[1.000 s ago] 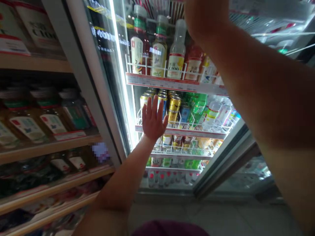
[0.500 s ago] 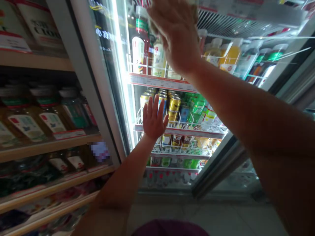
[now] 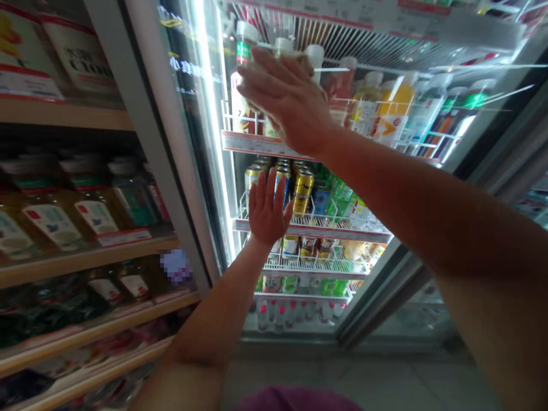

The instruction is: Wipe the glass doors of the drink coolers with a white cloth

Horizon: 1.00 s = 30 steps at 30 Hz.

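Note:
My left hand (image 3: 269, 208) lies flat with its fingers spread, apparently against the glass door (image 3: 214, 319) of a lit drinks cooler. It holds nothing and appears in front of several cans, among them a gold can (image 3: 303, 193). Higher up, my right hand (image 3: 291, 100) presses flat with fingers stretched over what looks like a brownish cloth (image 3: 307, 61). Only the cloth's edges show past the hand; the rest is hidden beneath it. Behind this hand stand a dark bottle with a white cap (image 3: 246, 34) and other bottles, partly covered.
Juice bottles (image 3: 391, 111) line the cooler's upper shelf, with wire shelves of cans and small bottles below. To the left, a wooden shelf (image 3: 85, 260) carries several bottles (image 3: 55, 220). A metal door frame (image 3: 377, 297) runs along the right, and grey floor (image 3: 385, 377) lies underneath.
My right hand has swept downward and slightly left across the upper part of the door, the cloth moving with it. My left hand has stayed in place.

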### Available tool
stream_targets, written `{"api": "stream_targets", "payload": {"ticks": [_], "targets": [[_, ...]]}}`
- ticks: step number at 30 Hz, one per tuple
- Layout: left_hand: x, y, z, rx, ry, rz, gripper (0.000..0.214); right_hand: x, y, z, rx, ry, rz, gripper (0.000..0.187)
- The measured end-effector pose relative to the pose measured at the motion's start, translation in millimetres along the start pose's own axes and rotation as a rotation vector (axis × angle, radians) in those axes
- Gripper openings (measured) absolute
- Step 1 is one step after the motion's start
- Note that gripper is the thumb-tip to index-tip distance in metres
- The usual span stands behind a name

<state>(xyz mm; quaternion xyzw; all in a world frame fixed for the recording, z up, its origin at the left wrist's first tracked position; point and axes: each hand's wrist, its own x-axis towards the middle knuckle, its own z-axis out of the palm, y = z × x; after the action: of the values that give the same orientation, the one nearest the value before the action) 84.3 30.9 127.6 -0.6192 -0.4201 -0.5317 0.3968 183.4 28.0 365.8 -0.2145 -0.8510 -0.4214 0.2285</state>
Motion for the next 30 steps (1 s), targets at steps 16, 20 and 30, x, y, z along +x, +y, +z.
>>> {"api": "stream_targets", "payload": {"ticks": [16,20,30], "targets": [[102,-33,-23.2,-0.123,0.025,-0.114,0.065,-26,69,-10,-0.069,0.382,0.419,0.049],[141,-53,-15.6,-0.065,0.015,-0.103,0.074,-30,66,-10,-0.077,0.358,0.415,0.048],[137,-44,-21.1,-0.053,-0.014,-0.154,0.072,-35,81,-35,-0.094,0.177,0.161,0.042]]}}
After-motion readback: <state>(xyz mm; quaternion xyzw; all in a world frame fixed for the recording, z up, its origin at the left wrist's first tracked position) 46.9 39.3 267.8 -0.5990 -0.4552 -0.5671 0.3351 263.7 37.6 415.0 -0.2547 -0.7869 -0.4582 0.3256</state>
